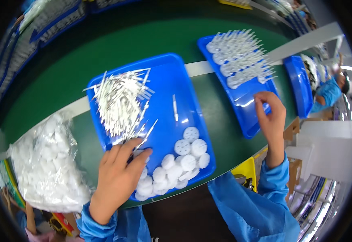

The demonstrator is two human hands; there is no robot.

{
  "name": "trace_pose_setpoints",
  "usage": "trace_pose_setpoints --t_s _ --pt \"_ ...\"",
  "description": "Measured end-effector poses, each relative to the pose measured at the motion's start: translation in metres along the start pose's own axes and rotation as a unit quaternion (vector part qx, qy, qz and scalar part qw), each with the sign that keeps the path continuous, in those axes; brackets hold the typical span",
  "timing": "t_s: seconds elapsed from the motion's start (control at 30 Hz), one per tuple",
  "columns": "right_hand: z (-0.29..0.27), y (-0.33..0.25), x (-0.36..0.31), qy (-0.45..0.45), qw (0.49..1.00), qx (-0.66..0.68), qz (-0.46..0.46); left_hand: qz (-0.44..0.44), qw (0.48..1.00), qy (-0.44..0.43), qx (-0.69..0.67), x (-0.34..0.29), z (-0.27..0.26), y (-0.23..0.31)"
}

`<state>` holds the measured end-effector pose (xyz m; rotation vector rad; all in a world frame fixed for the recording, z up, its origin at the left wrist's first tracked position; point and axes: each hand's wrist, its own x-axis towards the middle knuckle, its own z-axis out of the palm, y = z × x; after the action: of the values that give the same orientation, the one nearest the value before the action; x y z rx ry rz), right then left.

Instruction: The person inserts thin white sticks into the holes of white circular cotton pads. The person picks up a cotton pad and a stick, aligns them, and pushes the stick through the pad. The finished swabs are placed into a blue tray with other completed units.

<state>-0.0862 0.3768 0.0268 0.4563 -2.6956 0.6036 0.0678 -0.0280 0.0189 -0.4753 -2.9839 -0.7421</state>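
Assembled rows [240,56] look done beyond the right hand [275,115] — fingers bent, pinch unclear; sticks [120,105] and discs [188,162] lie unjoined beside the left hand [118,171] — fingers curled, grip unclear.

Your thin white sticks [121,105] are in a messy heap far-left in the blue tray [162,97], round white discs [175,170] piled near you.

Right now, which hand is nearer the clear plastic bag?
Left. The left hand is just right of the clear plastic bag; the right hand is much farther right, by the middle blue tray.
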Motion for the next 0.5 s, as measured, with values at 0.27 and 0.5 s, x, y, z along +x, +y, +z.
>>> trace_pose_setpoints --t_s 0.27,0.5 --pt "0.083 -0.15 0.031 -0.111 0.904 0.062 -0.409 -0.022 0.998 0.056 -0.026 -0.005 -0.014 -0.007" --pt "0.103 -0.173 0.039 -0.156 0.883 0.064 -0.439 -0.19 0.862 0.204 -0.422 0.012 -0.004 -0.022"
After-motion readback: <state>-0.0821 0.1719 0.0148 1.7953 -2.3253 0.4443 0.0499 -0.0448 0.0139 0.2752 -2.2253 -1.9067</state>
